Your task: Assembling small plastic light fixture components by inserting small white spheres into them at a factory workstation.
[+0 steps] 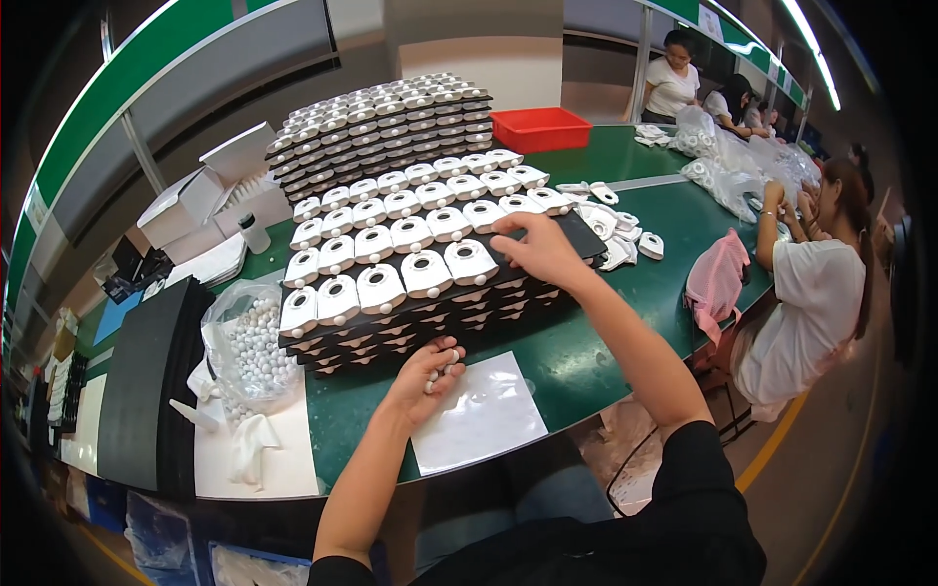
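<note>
My left hand (427,379) is curled, palm up, around several small white balls (442,370) just in front of the stack of black trays (420,317). My right hand (537,246) reaches over the right end of the top tray. Its thumb and forefinger are brought together in a pinch, and what lies between them is hidden. Rows of white plastic housings (379,288), each with a round dark-rimmed hole, stand on the top tray. White balls sit at the lower ends of the housings. The right hand is nearest to the front rows' right end.
A clear bag of white balls (256,347) lies to the left, beside upright black sheets (147,381). White paper (479,415) lies near the table's edge. Behind are another loaded tray stack (381,127) and a red bin (540,129). Loose white parts (616,234) lie right; co-workers sit beyond.
</note>
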A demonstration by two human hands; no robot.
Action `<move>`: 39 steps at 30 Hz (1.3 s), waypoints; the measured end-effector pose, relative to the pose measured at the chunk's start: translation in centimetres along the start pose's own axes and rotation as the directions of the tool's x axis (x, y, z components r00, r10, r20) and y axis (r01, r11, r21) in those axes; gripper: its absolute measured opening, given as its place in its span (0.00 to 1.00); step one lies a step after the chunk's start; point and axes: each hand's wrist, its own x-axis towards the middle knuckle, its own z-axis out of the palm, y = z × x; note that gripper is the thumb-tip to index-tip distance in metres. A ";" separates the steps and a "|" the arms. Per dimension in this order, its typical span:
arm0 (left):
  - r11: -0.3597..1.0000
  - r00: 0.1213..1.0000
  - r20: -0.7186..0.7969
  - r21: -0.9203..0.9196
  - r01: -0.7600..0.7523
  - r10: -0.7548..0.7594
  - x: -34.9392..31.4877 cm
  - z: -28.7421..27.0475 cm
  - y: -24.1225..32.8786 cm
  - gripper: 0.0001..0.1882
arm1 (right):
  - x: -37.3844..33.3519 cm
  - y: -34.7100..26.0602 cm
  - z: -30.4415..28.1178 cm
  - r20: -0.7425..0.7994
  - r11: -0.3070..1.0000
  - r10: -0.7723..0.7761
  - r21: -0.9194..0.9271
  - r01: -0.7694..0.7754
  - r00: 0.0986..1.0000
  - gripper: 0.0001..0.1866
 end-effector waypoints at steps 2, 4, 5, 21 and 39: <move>0.999 1.000 0.023 0.046 0.000 -0.001 0.0 0.5 -0.1 0.07 | -0.2 1.5 -2.2 -0.130 0.995 -0.092 -0.056 0.085 0.987 0.16; 0.993 1.000 -0.020 0.118 -0.013 0.016 0.0 0.9 0.0 0.09 | -1.0 2.2 -4.9 -0.315 0.985 -0.132 -0.147 0.090 0.940 0.14; 0.993 1.000 -0.014 0.118 -0.011 0.013 -0.1 1.0 0.1 0.09 | -0.7 4.2 -6.7 -0.387 0.954 -0.256 -0.251 0.166 0.886 0.12; 0.994 0.998 0.030 0.087 -0.065 0.063 -0.3 0.9 0.2 0.12 | -10.9 13.8 -9.7 -0.008 0.416 -0.244 -0.904 0.097 0.970 0.20; 0.991 0.995 0.037 0.097 -0.095 0.092 -0.5 0.9 0.4 0.10 | -11.4 8.0 -13.5 0.244 0.657 0.021 -0.735 0.170 0.970 0.28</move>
